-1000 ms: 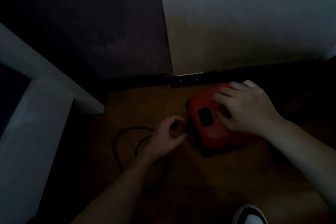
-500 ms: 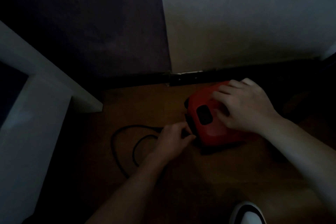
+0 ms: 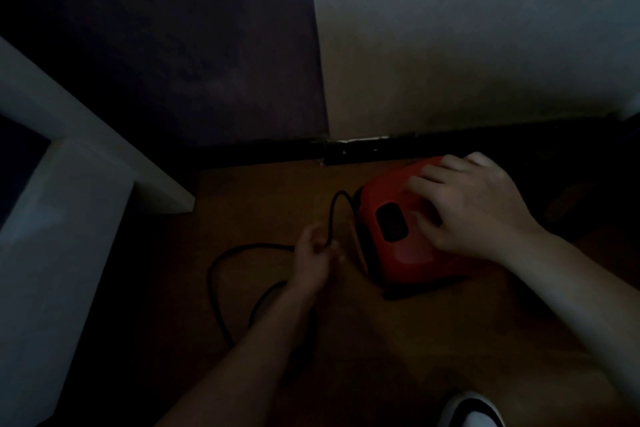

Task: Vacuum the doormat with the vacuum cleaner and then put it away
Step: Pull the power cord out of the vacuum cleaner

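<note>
– Vacuum cleaner (image 3: pixel 408 239): red canister body, sitting on the wooden floor (image 3: pixel 381 357) close to the dark baseboard (image 3: pixel 263 152). We judge it rigid, smooth-shelled and moderately heavy. We can see no handle.
– Agreed. Right hand (image 3: pixel 474 208) lies on its top, fingers spread and flat; it steadies rather than grips. Left hand (image 3: pixel 313 253)?
– Fingers curled, pinching the black cord (image 3: pixel 331 215) just beside the body. Cord looks limp and loops loosely over the floor toward the left.
– So we would gather the cord first, then take the shell by both sides. Loose loops could snag.
– Surroundings: white furniture frame (image 3: pixel 69 218) to the left, well apart; shoe (image 3: pixel 474 409) at the bottom edge. Doormat not in view.
</note>
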The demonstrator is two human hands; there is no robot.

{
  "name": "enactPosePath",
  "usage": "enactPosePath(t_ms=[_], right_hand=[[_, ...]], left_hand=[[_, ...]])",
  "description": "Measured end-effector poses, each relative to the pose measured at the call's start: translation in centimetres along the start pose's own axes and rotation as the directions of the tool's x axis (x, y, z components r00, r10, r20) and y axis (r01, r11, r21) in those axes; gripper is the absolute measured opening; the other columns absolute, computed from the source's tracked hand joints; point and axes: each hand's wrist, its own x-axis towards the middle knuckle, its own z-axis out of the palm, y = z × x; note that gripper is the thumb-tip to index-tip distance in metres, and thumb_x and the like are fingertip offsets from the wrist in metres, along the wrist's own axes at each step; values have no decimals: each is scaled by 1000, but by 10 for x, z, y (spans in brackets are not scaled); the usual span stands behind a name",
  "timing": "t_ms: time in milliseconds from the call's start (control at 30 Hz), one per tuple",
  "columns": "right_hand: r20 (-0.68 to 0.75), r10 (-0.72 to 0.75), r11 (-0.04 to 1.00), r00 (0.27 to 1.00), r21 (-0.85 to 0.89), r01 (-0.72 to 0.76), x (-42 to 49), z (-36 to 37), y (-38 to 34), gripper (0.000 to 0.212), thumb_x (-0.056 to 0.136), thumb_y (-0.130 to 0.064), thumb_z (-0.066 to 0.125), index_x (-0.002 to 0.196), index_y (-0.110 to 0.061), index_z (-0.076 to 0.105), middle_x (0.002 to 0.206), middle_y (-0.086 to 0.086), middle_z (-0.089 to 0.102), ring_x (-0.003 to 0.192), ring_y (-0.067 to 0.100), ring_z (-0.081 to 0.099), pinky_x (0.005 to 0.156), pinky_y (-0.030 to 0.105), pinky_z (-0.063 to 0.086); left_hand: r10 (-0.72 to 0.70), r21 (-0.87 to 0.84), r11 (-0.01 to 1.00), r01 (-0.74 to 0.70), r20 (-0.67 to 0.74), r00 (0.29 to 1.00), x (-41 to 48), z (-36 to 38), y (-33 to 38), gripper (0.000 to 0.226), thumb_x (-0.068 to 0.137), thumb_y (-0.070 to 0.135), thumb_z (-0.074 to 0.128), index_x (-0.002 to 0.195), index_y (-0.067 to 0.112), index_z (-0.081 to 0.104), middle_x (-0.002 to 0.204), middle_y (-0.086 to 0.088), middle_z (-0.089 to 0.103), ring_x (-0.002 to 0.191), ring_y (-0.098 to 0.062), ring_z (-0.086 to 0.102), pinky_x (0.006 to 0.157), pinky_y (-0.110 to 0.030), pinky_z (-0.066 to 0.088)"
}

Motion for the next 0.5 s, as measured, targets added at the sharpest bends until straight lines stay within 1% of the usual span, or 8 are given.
enactPosePath(t_ms=[67, 133, 167, 233, 300, 333, 400, 500], right_hand=[[-5, 4, 1000, 1000, 9, -4, 0, 0, -1, 53, 82, -49, 39, 112, -19, 71, 95, 0, 71, 91, 29, 64, 79, 40, 43], [-5, 14, 1000, 1000, 18, -14, 0, -1, -1, 53, 82, -49, 39, 114, -20, 70, 96, 0, 71, 92, 29, 64, 79, 40, 43], [-3, 18, 1000, 1000, 16, -18, 0, -1, -1, 53, 82, -49, 39, 114, -20, 70, 97, 0, 71, 92, 29, 64, 79, 40, 43], [3, 23, 1000, 1000, 7, -23, 0, -1, -2, 53, 82, -49, 40, 115, -21, 69, 96, -1, 71, 93, 29, 64, 79, 40, 43], [10, 26, 1000, 1000, 8, -26, 0, -1, -2, 52, 82, -50, 40, 114, -21, 69, 96, -1, 71, 92, 28, 64, 79, 40, 43], [14, 27, 1000, 1000, 9, -27, 0, -1, -2, 53, 82, -50, 40, 115, -21, 69, 96, -1, 71, 93, 28, 64, 79, 40, 43], [28, 29, 1000, 999, 5, -29, 0, -1, -2, 54, 83, -51, 38, 116, -21, 69, 98, -2, 71, 94, 27, 64, 80, 40, 43], [36, 27, 1000, 999, -4, -26, 0, -2, -2, 55, 82, -51, 37, 117, -22, 69, 99, -2, 72, 94, 27, 64, 81, 40, 43]], left_hand=[[124, 107, 986, -131, 64, 990, -2, -4, 10, 68, 86, 4, 72, 141, 27, 39, 100, 0, 59, 81, -6, 63, 74, -27, 52], [212, 147, 958, -246, 212, 954, -7, -8, 20, 91, 81, 11, 80, 149, 38, 25, 107, 6, 58, 97, -7, 62, 79, -21, 51], [223, 147, 950, -275, 295, 929, -7, -9, 22, 96, 80, 14, 81, 151, 40, 22, 113, 10, 58, 103, -5, 62, 80, -18, 51], [204, 163, 942, -294, 419, 885, -5, -7, 23, 86, 79, 27, 82, 147, 41, 30, 128, 15, 55, 118, -2, 58, 90, -18, 51], [172, 265, 914, -308, 434, 884, -4, -3, 22, 69, 73, 57, 79, 132, 43, 48, 140, 7, 49, 131, -11, 49, 101, -26, 46], [171, 316, 895, -316, 411, 895, -4, 0, 21, 63, 70, 67, 76, 124, 43, 54, 141, 4, 47, 132, -14, 47, 102, -27, 43], [223, 348, 873, -340, 335, 915, -5, 5, 20, 46, 73, 62, 75, 111, 39, 61, 136, 1, 43, 128, -14, 44, 101, -26, 39], [374, 410, 799, -440, 234, 898, -9, 12, 21, 16, 84, 39, 76, 92, 31, 65, 127, 4, 43, 123, -7, 35, 101, -25, 32]])
